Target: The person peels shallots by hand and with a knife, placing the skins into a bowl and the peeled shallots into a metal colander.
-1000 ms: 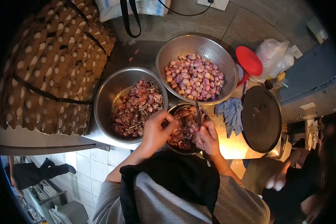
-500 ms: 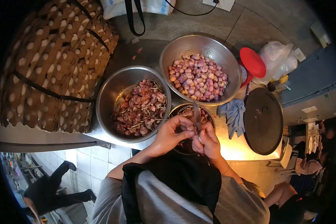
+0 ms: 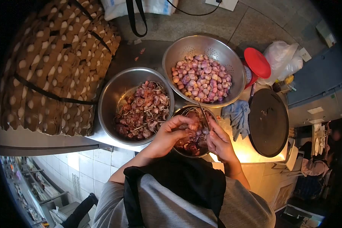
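Note:
My left hand reaches over a small metal bowl, its fingertips and thumb round a reddish shallot. My right hand grips a small knife, blade pointing up and away from me, just right of the shallot. Inside the small bowl lie reddish shallots and skins, partly hidden by my hands. To the left, a larger steel bowl holds unpeeled shallots with dry roots. Behind the small bowl, peeled pinkish shallots fill the bottom of a steel colander.
Stacked egg trays with black straps stand on the left. Right of the bowls are a blue cloth, a round black pan and a red-topped scale. A person's leg shows at lower left.
My hands have moved apart, the right one shifting right with the knife, which now leans. More of the small bowl shows between them. The person at lower left has moved mostly out of view.

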Motion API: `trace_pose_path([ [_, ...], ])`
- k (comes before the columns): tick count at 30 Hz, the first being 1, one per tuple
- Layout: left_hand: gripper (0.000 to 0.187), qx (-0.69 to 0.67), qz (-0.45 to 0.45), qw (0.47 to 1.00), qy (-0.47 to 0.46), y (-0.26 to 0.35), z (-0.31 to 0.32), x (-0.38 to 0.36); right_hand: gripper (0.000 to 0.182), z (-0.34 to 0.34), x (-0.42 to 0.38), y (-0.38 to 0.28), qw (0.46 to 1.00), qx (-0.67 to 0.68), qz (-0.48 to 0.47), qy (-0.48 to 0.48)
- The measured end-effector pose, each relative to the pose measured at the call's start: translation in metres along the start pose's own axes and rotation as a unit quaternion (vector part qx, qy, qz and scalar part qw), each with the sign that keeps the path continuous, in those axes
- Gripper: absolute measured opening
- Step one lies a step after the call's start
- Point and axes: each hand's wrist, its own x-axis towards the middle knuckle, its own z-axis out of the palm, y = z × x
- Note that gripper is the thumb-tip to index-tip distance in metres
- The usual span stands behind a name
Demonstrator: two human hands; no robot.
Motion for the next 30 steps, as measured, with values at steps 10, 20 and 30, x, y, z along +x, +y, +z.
trace_pose_path([
  [10, 0.017, -0.13, 0.005, 0.99, 0.048, -0.007, 0.006, 0.004, 0.053, 0.02, -0.004, 0.018, 0.997, 0.028, -0.054, -0.053],
  [20, 0.026, -0.126, 0.022, 0.99, 0.062, -0.007, 0.006, 0.002, 0.05, 0.021, -0.006, 0.019, 0.994, -0.028, -0.095, -0.044],
  [30, 0.042, 0.133, 0.151, 0.975, 0.098, -0.012, 0.018, -0.003, 0.038, 0.022, -0.005, 0.02, 0.997, 0.014, -0.071, -0.013],
])
